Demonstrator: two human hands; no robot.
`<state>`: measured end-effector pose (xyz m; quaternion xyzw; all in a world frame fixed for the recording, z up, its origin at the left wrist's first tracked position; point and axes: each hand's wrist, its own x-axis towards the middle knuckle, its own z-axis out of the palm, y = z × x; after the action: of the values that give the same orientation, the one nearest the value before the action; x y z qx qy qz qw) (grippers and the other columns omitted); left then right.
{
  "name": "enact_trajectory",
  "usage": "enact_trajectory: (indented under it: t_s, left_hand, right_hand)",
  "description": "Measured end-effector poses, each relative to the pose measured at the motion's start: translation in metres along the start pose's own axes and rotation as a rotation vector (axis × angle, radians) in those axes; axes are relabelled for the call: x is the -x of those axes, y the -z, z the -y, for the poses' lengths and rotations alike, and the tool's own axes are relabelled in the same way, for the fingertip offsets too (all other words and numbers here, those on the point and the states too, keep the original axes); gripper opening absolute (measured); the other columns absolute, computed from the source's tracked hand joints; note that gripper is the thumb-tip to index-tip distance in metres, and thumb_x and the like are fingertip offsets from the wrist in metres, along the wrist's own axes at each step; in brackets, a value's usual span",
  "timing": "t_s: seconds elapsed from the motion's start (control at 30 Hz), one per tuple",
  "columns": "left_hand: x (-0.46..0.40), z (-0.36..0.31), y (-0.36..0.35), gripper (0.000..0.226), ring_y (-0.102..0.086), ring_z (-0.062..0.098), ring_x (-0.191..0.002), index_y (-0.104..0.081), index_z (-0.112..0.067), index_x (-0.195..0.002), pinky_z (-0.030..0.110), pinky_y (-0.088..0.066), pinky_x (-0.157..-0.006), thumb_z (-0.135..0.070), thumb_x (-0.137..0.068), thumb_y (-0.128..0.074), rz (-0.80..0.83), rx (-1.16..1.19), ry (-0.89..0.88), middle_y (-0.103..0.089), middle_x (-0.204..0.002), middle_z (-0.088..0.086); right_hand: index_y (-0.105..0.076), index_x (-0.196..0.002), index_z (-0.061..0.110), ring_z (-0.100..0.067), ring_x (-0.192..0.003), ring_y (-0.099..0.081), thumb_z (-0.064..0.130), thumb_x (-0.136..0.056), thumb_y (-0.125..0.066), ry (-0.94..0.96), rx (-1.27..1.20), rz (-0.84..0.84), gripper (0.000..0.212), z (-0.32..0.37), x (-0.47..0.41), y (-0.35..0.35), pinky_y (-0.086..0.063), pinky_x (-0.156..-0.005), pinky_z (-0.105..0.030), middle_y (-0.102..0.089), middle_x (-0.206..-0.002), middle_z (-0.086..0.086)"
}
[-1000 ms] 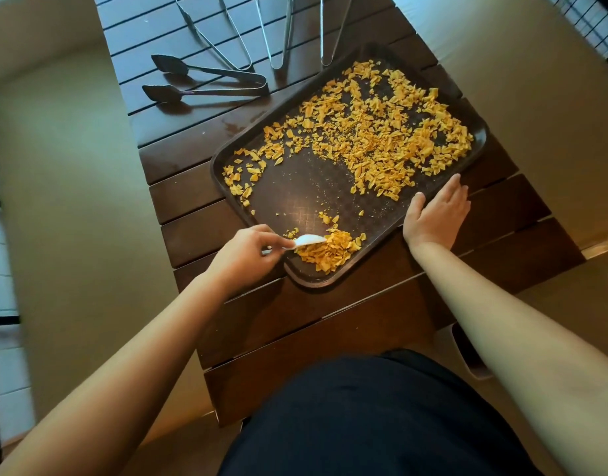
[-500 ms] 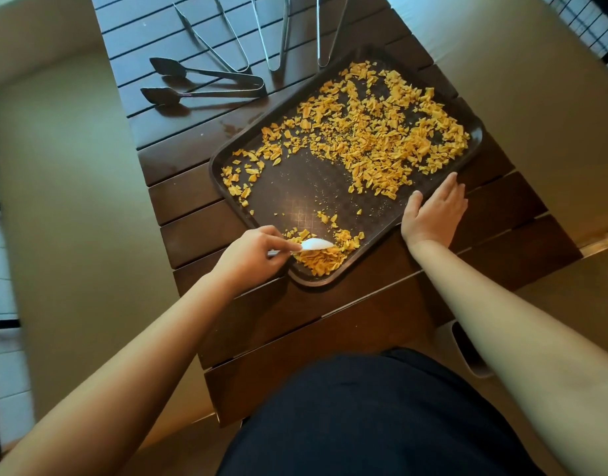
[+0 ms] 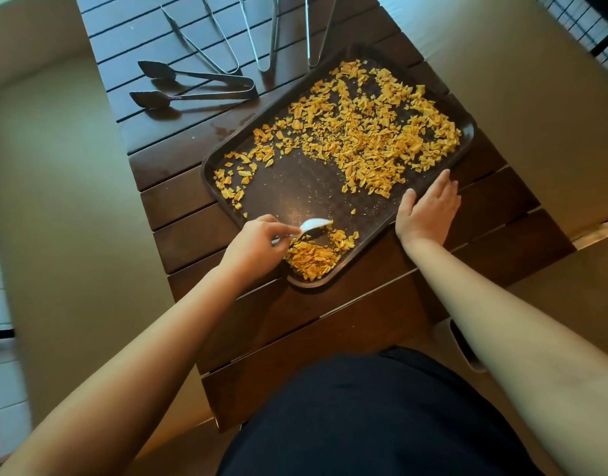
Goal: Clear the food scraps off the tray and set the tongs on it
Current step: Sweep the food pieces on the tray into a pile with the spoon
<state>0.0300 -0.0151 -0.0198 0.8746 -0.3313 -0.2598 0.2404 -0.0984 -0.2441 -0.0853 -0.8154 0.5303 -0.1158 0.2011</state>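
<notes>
While the left hand [image 3: 253, 247] pinches the handle of a small white plastic spoon [image 3: 315, 224], the spoon's bowl rests on the dark brown rectangular plastic tray [image 3: 295, 187] just above a heap of orange-yellow crumbled food scraps [image 3: 313, 257] in the near corner. Right hand [image 3: 428, 209]: fingers straight, flat against the tray's near-right rim, apparently steadying it; gripping nothing.

Progress, judged: early. One patch of tray floor beside the spoon is swept nearly bare, fine crumbs remaining. Most scraps are spread over the far half and right side, with a smaller cluster along the left rim. None visibly off the tray yet; the heap sits inside the rim.

Tongs: one dark spoon-tipped metal pair [image 3: 192, 85] lies on the dark slatted wooden table [image 3: 179, 214], well apart from the tray's left side; three slimmer steel pairs [image 3: 261, 36] lie beyond, one tip just beside the tray's far rim. None on the tray. Tongs step not begun.

Writing, labels, brands: none legible anywhere.
</notes>
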Motion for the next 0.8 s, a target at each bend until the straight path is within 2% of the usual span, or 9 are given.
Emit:
enact_trajectory:
  t_s: [0.13,0.23,0.3,0.4,0.6,0.7,0.73,0.8]
  left_hand:
    - [0.005,-0.001,0.003,0.022,-0.053,0.004,-0.079,-0.07,-0.025,-0.108,0.015,-0.044,-0.069,-0.018,-0.09,-0.058,0.085,-0.003,-0.026,-0.056,-0.091,-0.008]
    - [-0.012,-0.016,0.005,0.024,-0.056,0.012,-0.082,-0.068,-0.022,-0.112,0.027,-0.049,-0.073,-0.019,-0.091,-0.058,-0.033,0.046,-0.029,-0.058,-0.095,-0.001]
    - [-0.027,-0.028,0.0,0.025,-0.056,0.012,-0.088,-0.067,-0.022,-0.115,0.025,-0.048,-0.075,-0.02,-0.092,-0.056,-0.069,0.043,-0.033,-0.057,-0.101,0.0]
    - [-0.041,-0.039,-0.011,0.026,-0.056,0.015,-0.094,-0.066,-0.024,-0.116,0.029,-0.05,-0.079,-0.02,-0.093,-0.053,0.006,0.004,-0.059,-0.057,-0.108,0.001]
    - [-0.03,-0.036,-0.009,0.025,-0.054,0.01,-0.086,-0.066,-0.036,-0.112,0.027,-0.047,-0.069,-0.027,-0.093,-0.053,0.138,-0.169,-0.136,-0.053,-0.098,-0.008]
    - [-0.016,-0.019,0.001,0.023,-0.054,0.007,-0.09,-0.068,-0.036,-0.108,0.03,-0.05,-0.077,-0.025,-0.091,-0.055,0.205,-0.18,-0.141,-0.054,-0.098,-0.011]
    - [-0.01,-0.013,0.004,0.023,-0.054,0.006,-0.09,-0.068,-0.034,-0.107,0.031,-0.05,-0.079,-0.024,-0.091,-0.056,0.193,-0.136,-0.126,-0.054,-0.098,-0.012]
    - [0.001,-0.001,0.006,0.022,-0.056,0.008,-0.086,-0.069,-0.029,-0.107,0.028,-0.051,-0.075,-0.02,-0.091,-0.057,0.055,0.021,-0.037,-0.056,-0.096,-0.011]
  right_hand:
    - [-0.01,-0.148,-0.001,-0.031,-0.144,-0.011,0.037,-0.093,-0.032,-0.001,0.005,0.006,0.071,0.001,0.001,0.0,-0.005,-0.117,-0.041,-0.018,-0.154,-0.021]
    - [-0.01,-0.148,-0.001,-0.031,-0.144,-0.011,0.037,-0.093,-0.032,0.001,0.002,-0.001,0.07,0.001,-0.001,0.001,-0.005,-0.117,-0.041,-0.017,-0.154,-0.021]
    - [-0.009,-0.149,0.0,-0.031,-0.145,-0.011,0.034,-0.096,-0.035,-0.004,0.001,0.004,0.068,0.001,0.0,0.002,-0.005,-0.118,-0.041,-0.017,-0.154,-0.021]
    - [-0.009,-0.149,0.0,-0.03,-0.145,-0.01,0.034,-0.097,-0.037,-0.005,0.002,0.004,0.068,0.001,0.001,0.002,-0.004,-0.118,-0.04,-0.016,-0.155,-0.02]
    - [-0.009,-0.148,-0.001,-0.031,-0.145,-0.01,0.034,-0.096,-0.037,-0.001,-0.005,0.001,0.069,0.001,0.0,0.001,-0.004,-0.117,-0.04,-0.017,-0.154,-0.021]
    - [-0.009,-0.148,-0.001,-0.031,-0.144,-0.01,0.035,-0.095,-0.036,0.002,0.0,0.0,0.069,0.0,0.0,0.0,-0.004,-0.117,-0.04,-0.017,-0.154,-0.021]
    - [-0.009,-0.148,-0.001,-0.031,-0.144,-0.011,0.035,-0.094,-0.035,0.003,0.002,-0.002,0.07,0.0,0.0,0.0,-0.005,-0.117,-0.041,-0.017,-0.154,-0.021]
    - [-0.01,-0.148,-0.001,-0.032,-0.144,-0.011,0.038,-0.092,-0.032,0.003,0.001,-0.001,0.072,0.0,0.0,0.0,-0.005,-0.117,-0.041,-0.018,-0.154,-0.022]
